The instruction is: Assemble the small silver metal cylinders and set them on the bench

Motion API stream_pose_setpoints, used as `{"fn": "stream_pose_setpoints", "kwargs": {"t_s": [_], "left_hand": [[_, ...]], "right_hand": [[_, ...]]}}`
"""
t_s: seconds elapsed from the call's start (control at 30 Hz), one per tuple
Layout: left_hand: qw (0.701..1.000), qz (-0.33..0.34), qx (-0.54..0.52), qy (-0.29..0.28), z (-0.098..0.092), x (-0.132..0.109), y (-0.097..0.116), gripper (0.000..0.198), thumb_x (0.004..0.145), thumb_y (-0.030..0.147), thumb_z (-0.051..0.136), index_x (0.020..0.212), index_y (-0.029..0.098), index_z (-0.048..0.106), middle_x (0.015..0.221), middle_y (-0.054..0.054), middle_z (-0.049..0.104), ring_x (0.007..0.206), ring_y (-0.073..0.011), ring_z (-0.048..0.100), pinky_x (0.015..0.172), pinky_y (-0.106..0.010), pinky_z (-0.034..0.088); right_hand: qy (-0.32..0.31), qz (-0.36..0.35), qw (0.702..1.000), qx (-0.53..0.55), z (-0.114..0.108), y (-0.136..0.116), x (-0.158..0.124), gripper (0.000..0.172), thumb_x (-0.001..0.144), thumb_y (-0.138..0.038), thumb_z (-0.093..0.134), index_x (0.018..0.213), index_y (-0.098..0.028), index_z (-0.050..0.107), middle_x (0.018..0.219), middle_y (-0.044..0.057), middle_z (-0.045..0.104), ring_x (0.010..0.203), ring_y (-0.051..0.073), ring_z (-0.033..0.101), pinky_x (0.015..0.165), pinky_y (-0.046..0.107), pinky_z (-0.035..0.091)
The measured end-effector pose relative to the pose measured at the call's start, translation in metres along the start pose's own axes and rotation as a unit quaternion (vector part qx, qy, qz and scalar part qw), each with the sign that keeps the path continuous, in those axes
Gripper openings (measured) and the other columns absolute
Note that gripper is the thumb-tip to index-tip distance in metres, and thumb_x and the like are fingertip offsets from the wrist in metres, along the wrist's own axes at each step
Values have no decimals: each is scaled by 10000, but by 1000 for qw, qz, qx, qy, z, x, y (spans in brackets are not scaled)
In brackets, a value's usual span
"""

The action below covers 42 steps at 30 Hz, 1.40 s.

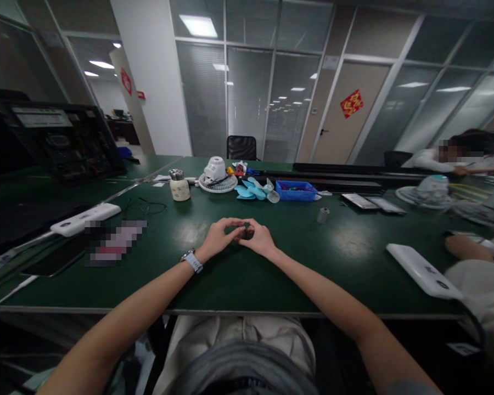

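Observation:
Both my hands meet in the middle of the dark green table [346,247]. My left hand [219,237], a watch on its wrist, and my right hand [260,238] have their fingertips pinched together around a small dark object [246,232] that I cannot make out. A small silver cylinder [323,215] lies farther off to the right. Beyond the hands sit a white fan housing [216,175], light blue fan blades [253,191] and a blue tray [295,191] of small parts.
A cream flask [179,185] stands at the back left. White power strips lie at left [85,218] and right [424,270]. A black device [61,140] fills the far left. Another person's arm [467,248] rests at right; others sit at the back right.

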State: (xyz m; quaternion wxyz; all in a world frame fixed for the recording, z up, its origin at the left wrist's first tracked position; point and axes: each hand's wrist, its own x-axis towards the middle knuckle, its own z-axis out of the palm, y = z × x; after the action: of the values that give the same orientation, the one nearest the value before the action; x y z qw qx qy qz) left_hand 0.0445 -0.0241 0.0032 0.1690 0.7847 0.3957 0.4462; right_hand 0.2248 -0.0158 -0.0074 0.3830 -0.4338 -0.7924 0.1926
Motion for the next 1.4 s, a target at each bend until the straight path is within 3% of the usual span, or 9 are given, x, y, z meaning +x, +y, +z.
{"fn": "stream_pose_setpoints", "kwargs": {"t_s": [0.23, 0.4, 0.7, 1.0, 1.1, 1.2, 1.27, 1.33, 1.4], "left_hand": [[996, -43, -57, 61, 6, 8, 10, 313, 795, 432, 642, 993, 190, 658, 977, -59, 728, 877, -193, 687, 836, -334, 529], [989, -76, -32, 124, -12, 9, -3, 414, 798, 463, 627, 1108, 188, 622, 975, -78, 735, 915, -210, 686, 862, -360, 516], [984, -138, 93, -67, -26, -2, -37, 461, 779, 442, 619, 1191, 236, 611, 952, -25, 753, 994, -226, 678, 904, -351, 490], [982, -118, 116, -86, -23, -1, -39, 501, 807, 450, 596, 1265, 248, 569, 997, -39, 745, 1010, -231, 671, 913, -371, 475], [978, -86, 185, -33, -30, 2, -30, 441, 843, 482, 538, 1213, 252, 609, 1091, -75, 716, 1148, -269, 590, 987, -447, 414], [932, -113, 317, 136, -59, 4, -24, 434, 877, 473, 474, 1202, 223, 617, 1322, -142, 576, 1357, -336, 352, 1079, -570, 246], [867, -191, 381, 258, -90, -1, -30, 543, 887, 476, 433, 1316, 154, 518, 1475, -195, 385, 1424, -375, 174, 1090, -632, 134], [803, -294, 408, 319, -125, -13, -44, 683, 874, 513, 421, 1379, 53, 414, 1530, -261, 218, 1430, -423, 52, 1075, -668, 77], [750, -423, 393, 322, -157, -28, -64, 832, 850, 548, 431, 1386, -75, 310, 1506, -340, 169, 1407, -476, 38, 1047, -702, 49]], "right_hand": [[0, 12, 1000, -9, 2, -2, -3, 491, 698, -423, 729, 1128, -236, 582, 801, -7, 701, 741, 180, 666, 679, 283, 498], [11, 17, 1000, -2, 2, -2, -5, 449, 698, -447, 734, 1085, -253, 613, 878, -1, 718, 789, 173, 677, 745, 289, 514], [22, 16, 999, -19, -1, 1, -8, 394, 701, -430, 726, 1041, -255, 633, 935, 7, 720, 850, 181, 679, 770, 294, 521], [19, 27, 999, -8, 0, 7, -8, 388, 722, -389, 708, 1069, -243, 611, 992, 27, 700, 924, 195, 660, 846, 341, 513], [10, 25, 1000, -5, -3, 6, -9, 400, 730, -403, 713, 1078, -233, 613, 1016, 44, 691, 954, 204, 651, 863, 359, 510], [-1, 28, 1000, 6, -4, 4, -10, 394, 750, -407, 702, 1088, -226, 613, 1017, 53, 686, 971, 205, 645, 865, 365, 510], [-3, 31, 999, 9, -5, 3, -10, 392, 752, -409, 702, 1087, -225, 615, 1019, 57, 684, 971, 208, 643, 866, 370, 509], [-1, 35, 999, 6, -4, 2, -10, 385, 745, -397, 713, 1076, -223, 622, 1021, 61, 683, 967, 214, 642, 868, 376, 507], [2, 38, 999, 4, -4, 0, -9, 368, 742, -377, 719, 1062, -221, 629, 1018, 62, 684, 963, 215, 641, 867, 378, 505]]}}
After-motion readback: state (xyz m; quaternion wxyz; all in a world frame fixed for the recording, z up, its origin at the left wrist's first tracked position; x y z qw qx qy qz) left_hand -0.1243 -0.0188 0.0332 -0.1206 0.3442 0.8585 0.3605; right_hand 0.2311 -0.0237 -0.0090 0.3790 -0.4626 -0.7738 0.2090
